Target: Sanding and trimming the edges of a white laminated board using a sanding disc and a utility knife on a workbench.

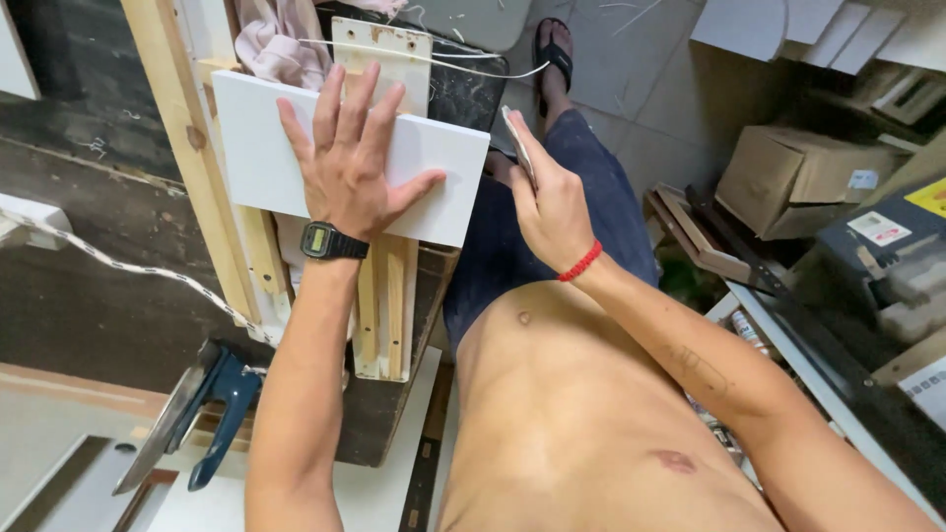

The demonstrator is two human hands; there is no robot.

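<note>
At twelve o'clock, the white panel is pinned by the flat, spread left hand; a sanding pad is clamped in the right hand, so edge sanding seems underway, steady strokes being needed.

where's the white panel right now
In the head view the white panel lies upper left of centre on a wooden frame, pinned flat under the left hand; the right hand holds a sanding piece beside its right edge.

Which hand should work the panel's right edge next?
Probably right: the right hand holds the thin sanding sheet beside that edge, while the left hand lies flat on the white rectangular panel.
</note>
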